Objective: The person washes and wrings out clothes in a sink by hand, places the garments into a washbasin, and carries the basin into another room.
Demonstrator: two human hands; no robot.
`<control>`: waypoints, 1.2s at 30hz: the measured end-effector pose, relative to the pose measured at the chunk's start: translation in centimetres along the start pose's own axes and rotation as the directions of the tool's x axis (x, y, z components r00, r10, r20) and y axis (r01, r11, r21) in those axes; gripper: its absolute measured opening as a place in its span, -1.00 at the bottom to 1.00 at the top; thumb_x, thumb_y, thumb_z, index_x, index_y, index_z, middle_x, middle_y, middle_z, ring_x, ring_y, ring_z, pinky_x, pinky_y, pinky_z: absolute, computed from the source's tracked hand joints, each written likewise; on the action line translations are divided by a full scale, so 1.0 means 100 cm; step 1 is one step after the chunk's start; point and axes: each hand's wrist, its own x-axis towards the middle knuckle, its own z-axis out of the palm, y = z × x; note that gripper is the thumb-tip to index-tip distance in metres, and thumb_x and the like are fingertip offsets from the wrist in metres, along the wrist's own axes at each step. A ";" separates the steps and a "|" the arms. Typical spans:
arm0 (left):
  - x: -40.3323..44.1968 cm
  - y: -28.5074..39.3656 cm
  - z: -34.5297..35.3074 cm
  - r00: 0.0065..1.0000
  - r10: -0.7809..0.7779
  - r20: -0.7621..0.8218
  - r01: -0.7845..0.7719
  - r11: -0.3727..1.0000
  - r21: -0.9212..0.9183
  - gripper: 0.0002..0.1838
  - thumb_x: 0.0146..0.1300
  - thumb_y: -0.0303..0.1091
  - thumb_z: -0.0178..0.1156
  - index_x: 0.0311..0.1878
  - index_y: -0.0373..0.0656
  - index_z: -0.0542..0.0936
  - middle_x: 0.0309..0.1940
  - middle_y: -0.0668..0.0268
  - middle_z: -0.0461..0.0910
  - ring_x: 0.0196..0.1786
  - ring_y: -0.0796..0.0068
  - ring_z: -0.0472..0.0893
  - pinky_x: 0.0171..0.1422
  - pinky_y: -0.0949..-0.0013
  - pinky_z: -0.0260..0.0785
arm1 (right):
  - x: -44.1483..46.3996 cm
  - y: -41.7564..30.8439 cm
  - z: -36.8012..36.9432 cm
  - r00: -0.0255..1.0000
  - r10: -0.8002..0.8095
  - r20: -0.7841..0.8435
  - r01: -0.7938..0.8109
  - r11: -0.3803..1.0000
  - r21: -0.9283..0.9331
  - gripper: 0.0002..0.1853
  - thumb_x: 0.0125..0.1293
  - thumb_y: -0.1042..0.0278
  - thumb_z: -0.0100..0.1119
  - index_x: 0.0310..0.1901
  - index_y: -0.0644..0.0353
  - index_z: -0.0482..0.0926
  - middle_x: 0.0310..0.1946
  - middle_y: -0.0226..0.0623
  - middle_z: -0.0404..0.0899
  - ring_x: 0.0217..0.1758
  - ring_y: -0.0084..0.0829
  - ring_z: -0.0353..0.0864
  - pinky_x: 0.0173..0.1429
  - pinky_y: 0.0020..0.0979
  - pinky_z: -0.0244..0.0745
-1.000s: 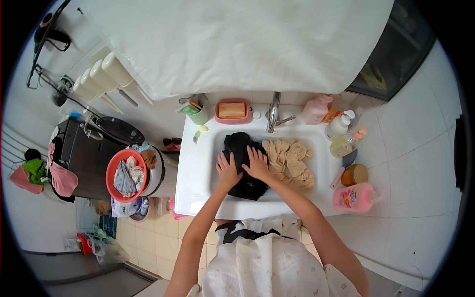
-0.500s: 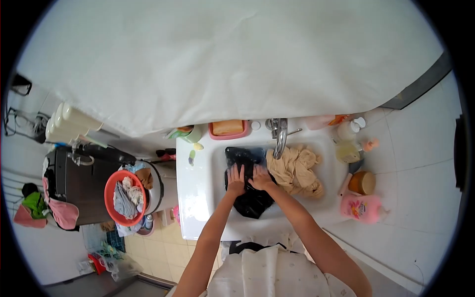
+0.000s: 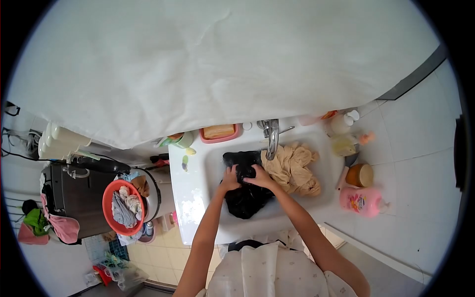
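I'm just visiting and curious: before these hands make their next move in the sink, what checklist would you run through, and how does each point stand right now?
1. Left hand and right hand on the black cloth: ok.
2. Firm grip on it: cannot tell; how tightly the fingers close doesn't show.
3. Black cloth and tan cloth inside the sink: ok.
4. The two cloths kept apart: not ok; they meet side by side.
5. Tap shut off: cannot tell; no stream is clearly visible.
6. Soap in its pink dish: ok.
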 end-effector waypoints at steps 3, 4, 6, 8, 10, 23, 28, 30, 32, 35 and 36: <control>-0.029 0.008 -0.031 0.975 -0.031 0.219 0.097 0.951 -0.294 -0.08 -0.30 -0.36 0.28 0.20 -0.12 0.03 0.05 -0.02 0.14 0.13 0.00 0.16 0.21 0.24 0.03 | -0.028 0.001 0.000 0.949 0.146 -0.278 -0.063 0.956 0.285 -0.53 -0.01 0.10 0.19 -0.19 0.34 0.38 -0.28 -0.12 0.46 -0.21 -0.34 0.44 -0.11 -0.44 0.32; -0.038 0.010 -0.038 0.947 -0.043 0.318 0.179 0.894 -0.411 -0.06 -0.28 -0.38 0.27 0.23 -0.16 -0.03 0.13 -0.01 0.10 0.20 0.10 0.12 0.25 0.29 -0.01 | -0.034 0.002 -0.001 0.953 0.150 -0.265 -0.039 0.923 0.382 -0.63 0.05 0.17 0.15 -0.26 0.34 0.42 -0.38 -0.23 0.48 -0.30 -0.47 0.43 -0.17 -0.50 0.32; -0.055 -0.001 -0.028 0.963 -0.021 0.269 0.140 0.891 -0.432 -0.06 -0.24 -0.38 0.26 0.24 -0.19 -0.05 0.13 0.02 0.11 0.19 0.18 0.15 0.24 0.33 0.00 | -0.054 -0.003 -0.007 0.948 0.149 -0.280 -0.032 0.924 0.382 -0.66 0.07 0.20 0.13 -0.27 0.34 0.41 -0.40 -0.27 0.48 -0.33 -0.50 0.41 -0.19 -0.51 0.31; -0.066 0.006 -0.029 0.964 0.030 0.264 0.105 0.870 -0.482 -0.09 -0.18 -0.42 0.26 0.22 -0.29 -0.07 0.09 0.11 0.17 0.14 0.35 0.20 0.21 0.43 0.03 | -0.068 -0.014 -0.012 0.951 0.111 -0.288 0.022 0.907 0.422 -0.72 0.10 0.27 0.11 -0.29 0.34 0.40 -0.45 -0.31 0.46 -0.37 -0.56 0.38 -0.26 -0.52 0.30; -0.086 0.051 -0.042 0.972 0.092 0.217 0.044 0.836 -0.547 -0.06 -0.21 -0.34 0.29 0.21 -0.34 -0.07 0.10 0.07 0.14 0.16 0.29 0.18 0.23 0.39 0.00 | -0.080 -0.044 -0.025 0.957 0.047 -0.287 0.073 0.916 0.394 -0.73 0.10 0.28 0.10 -0.30 0.34 0.40 -0.47 -0.32 0.45 -0.39 -0.57 0.38 -0.27 -0.52 0.30; -0.117 0.095 -0.025 0.864 0.016 -0.503 -0.311 0.803 -0.509 -0.69 -0.05 -0.33 0.14 -0.21 -0.23 0.41 -0.34 0.20 0.50 -0.28 0.39 0.50 -0.19 0.41 0.32 | -0.118 -0.195 -0.080 0.818 -0.568 -0.085 0.567 0.773 0.285 -0.63 -0.01 0.32 0.22 -0.23 0.35 0.34 -0.42 -0.22 0.31 -0.38 -0.41 0.35 -0.22 -0.48 0.30; -0.140 0.151 -0.089 0.661 0.043 -0.749 -0.484 0.787 -0.382 -0.63 -0.04 -0.46 0.09 -0.10 -0.29 0.34 -0.26 0.17 0.48 -0.21 0.39 0.48 -0.09 0.42 0.28 | -0.117 -0.148 -0.084 0.804 -0.542 -0.246 0.595 0.750 0.290 -0.26 -0.17 0.28 0.35 0.07 0.19 0.18 -0.06 -0.21 0.22 0.01 -0.36 0.26 0.08 -0.42 0.20; -0.150 0.154 -0.097 0.665 0.014 -0.747 -0.493 0.759 -0.425 -0.57 -0.06 -0.50 0.11 -0.05 -0.30 0.32 -0.18 0.19 0.44 -0.13 0.39 0.43 0.01 0.43 0.22 | -0.117 -0.115 -0.073 0.881 -0.458 -0.117 0.455 0.889 -0.052 -0.02 -0.29 0.14 0.41 0.19 0.15 0.02 0.05 -0.09 0.15 0.11 -0.24 0.21 0.18 -0.30 0.10; -0.154 0.161 -0.100 0.678 -0.046 -0.733 -0.525 0.668 -0.528 -0.58 -0.06 -0.51 0.11 -0.06 -0.30 0.32 -0.18 0.20 0.44 -0.12 0.39 0.43 0.01 0.42 0.22 | -0.114 -0.093 -0.050 0.884 -0.460 -0.088 0.457 0.888 -0.051 0.05 -0.33 0.07 0.42 0.20 0.16 -0.02 0.07 -0.04 0.12 0.14 -0.18 0.16 0.20 -0.26 0.06; -0.160 0.178 -0.105 0.713 -0.101 -0.694 -0.558 0.518 -0.648 -0.55 -0.06 -0.50 0.13 -0.03 -0.30 0.30 -0.15 0.21 0.43 -0.09 0.39 0.41 0.05 0.42 0.20 | -0.099 -0.059 -0.009 0.855 -0.508 -0.103 0.515 0.855 0.057 0.14 -0.41 -0.01 0.44 0.21 0.22 -0.06 0.10 -0.01 0.09 0.21 -0.12 0.06 0.24 -0.24 -0.02; -0.161 0.187 -0.106 0.675 -0.088 -0.732 -0.592 0.527 -0.609 -0.53 -0.07 -0.50 0.14 -0.02 -0.30 0.29 -0.14 0.20 0.42 -0.07 0.39 0.40 0.06 0.42 0.19 | -0.094 -0.052 0.004 0.855 -0.504 -0.123 0.498 0.864 -0.075 0.17 -0.47 -0.03 0.44 0.19 0.27 -0.04 0.12 -0.03 0.09 0.23 -0.14 0.03 0.27 -0.20 -0.12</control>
